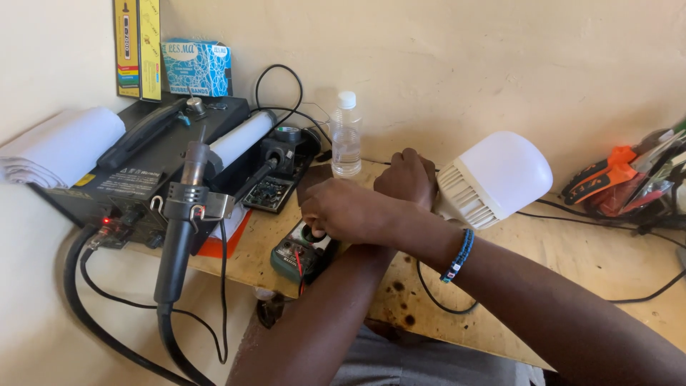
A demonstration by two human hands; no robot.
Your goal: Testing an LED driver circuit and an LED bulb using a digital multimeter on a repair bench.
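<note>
My arms are crossed over a worn wooden table [543, 286]. My right hand [343, 211], with a blue bead bracelet on its wrist, reaches left, and its fingers pinch the round dial of a green-cased multimeter [291, 259] lying near the table's front edge. My left hand [407, 177] passes under the right forearm. It is closed at the ribbed base of a large white LED bulb [500, 175] lying on its side, though the grip itself is partly hidden. A red lead runs from the multimeter.
A black hot-air rework station [136, 179] stands at the left, its handle [182, 214] hanging in a holder. A clear water bottle [346, 136], a small circuit board [268, 191], a white paper roll [61, 146], a blue box [196, 68] and orange gloves [607, 175] are nearby. Cables cross the table.
</note>
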